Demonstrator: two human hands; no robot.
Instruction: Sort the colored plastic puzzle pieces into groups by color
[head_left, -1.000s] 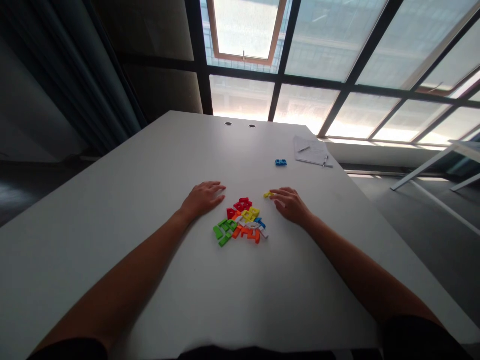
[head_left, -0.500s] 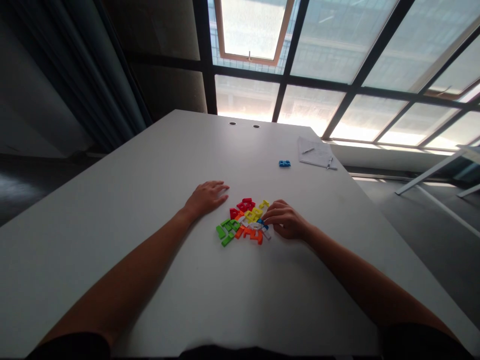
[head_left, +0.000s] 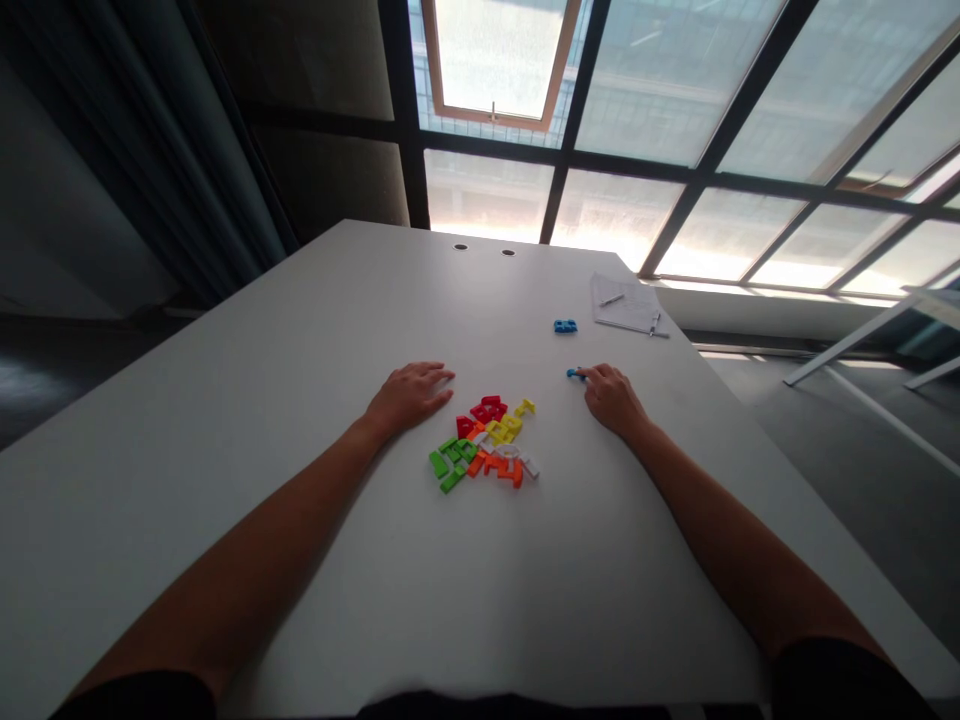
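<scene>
A heap of small coloured plastic pieces [head_left: 486, 446] lies on the white table [head_left: 300, 400]: red, yellow, green, orange and white ones. My left hand [head_left: 409, 392] rests flat on the table just left of the heap, fingers stretched out, holding nothing. My right hand [head_left: 611, 395] is out to the right of the heap, its fingertips pinched on a small blue piece [head_left: 574, 374] at the table surface. Another blue piece [head_left: 564, 326] lies farther back.
Papers with a pen [head_left: 626, 304] lie at the table's far right corner. Two round cable holes [head_left: 484, 249] sit near the far edge. Big windows rise behind; the table's right edge drops to a dark floor.
My right hand left the heap's right side and moved back and right, taking a small blue piece with it. My left hand has stayed put.
</scene>
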